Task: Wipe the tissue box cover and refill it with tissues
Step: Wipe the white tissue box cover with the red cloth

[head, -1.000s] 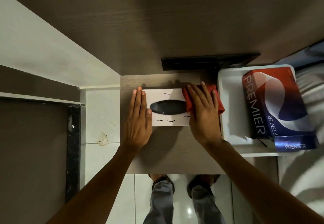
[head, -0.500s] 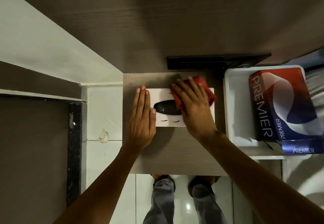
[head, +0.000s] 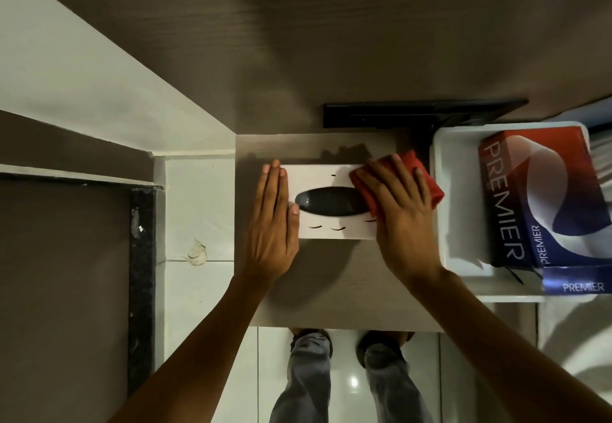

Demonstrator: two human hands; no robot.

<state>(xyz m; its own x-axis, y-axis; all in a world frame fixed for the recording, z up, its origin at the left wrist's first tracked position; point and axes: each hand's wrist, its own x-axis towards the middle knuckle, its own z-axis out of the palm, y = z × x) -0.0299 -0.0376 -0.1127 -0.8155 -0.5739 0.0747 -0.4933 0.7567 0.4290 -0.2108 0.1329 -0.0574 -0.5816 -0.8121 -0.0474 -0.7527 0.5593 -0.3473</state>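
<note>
A white tissue box cover (head: 326,174) with a black oval slot (head: 331,203) lies flat on a small wooden table (head: 334,283). My left hand (head: 273,220) rests flat on the cover's left end, fingers together. My right hand (head: 402,214) presses a red cloth (head: 420,174) onto the cover's right end, hiding that part. A red and blue Premier tissue pack (head: 543,201) lies in a white tray (head: 455,191) to the right.
A black bar (head: 381,116) sits behind the table against the brown wall. A white ledge and dark panel stand to the left. My feet and grey trousers (head: 351,383) show below the table's front edge on white floor tiles.
My right hand slid the red cloth from the cover's middle back to its right end. My left hand stayed flat on the left end.
</note>
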